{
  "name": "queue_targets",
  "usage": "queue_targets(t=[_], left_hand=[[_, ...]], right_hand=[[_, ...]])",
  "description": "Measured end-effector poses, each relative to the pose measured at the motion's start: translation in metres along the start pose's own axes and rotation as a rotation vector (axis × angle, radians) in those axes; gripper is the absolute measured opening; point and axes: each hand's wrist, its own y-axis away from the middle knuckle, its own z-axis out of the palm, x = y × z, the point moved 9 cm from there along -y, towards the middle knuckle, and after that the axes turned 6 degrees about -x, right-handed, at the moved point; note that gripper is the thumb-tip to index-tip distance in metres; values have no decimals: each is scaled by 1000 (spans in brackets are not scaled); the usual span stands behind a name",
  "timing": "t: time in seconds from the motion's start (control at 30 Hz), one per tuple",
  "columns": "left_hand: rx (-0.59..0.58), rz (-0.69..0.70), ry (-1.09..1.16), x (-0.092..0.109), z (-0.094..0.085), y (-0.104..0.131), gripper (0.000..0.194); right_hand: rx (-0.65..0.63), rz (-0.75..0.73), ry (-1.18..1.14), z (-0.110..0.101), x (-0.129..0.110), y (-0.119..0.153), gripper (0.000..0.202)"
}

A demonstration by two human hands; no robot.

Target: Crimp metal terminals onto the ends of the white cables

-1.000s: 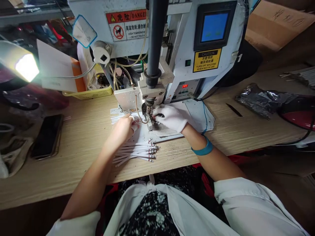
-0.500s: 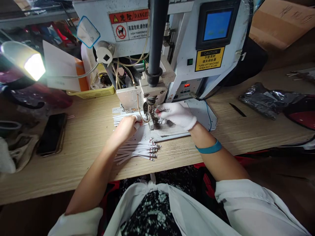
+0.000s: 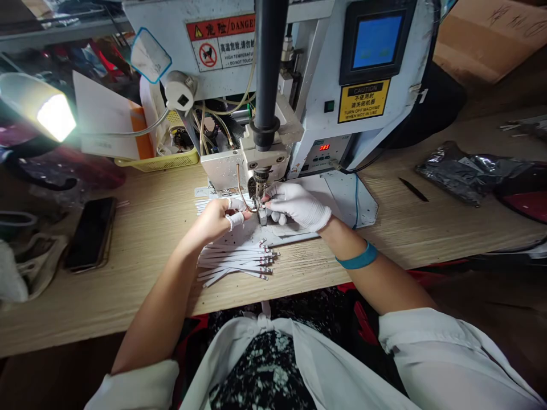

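Note:
My left hand (image 3: 220,219), with white covers on some fingertips, is pinched just left of the machine's soldering head (image 3: 260,182); what it holds is too small to name. My right hand (image 3: 297,206), in a white glove, has its fingers closed close beside the head's right side, on something I cannot make out. Behind my left hand lie white strips (image 3: 201,204) on the machine's base plate (image 3: 363,208). A fanned pile of white strips (image 3: 235,262) with small parts at their right ends rests on the table in front.
A lit lamp (image 3: 55,117) and a yellow basket (image 3: 160,162) stand at the left, with a phone (image 3: 91,233) on the wooden table (image 3: 145,228). A black pointed tool (image 3: 413,189) and silvery bags (image 3: 465,171) lie at the right.
My right hand has shifted slightly left, closer to the head. My left hand's finger covers now show more fully as its fingers have turned. The red display reads clearly now.

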Motion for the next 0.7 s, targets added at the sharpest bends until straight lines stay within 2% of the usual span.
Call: queue_targets(t=[0.27,0.7], left_hand=[[61,-80,79,-8,-2,1,31],[55,-137,154,-4,6,-5,32]], right_hand=[[-28,102,28,8,3,1,16],[16,91,70,7,0,1,16]])
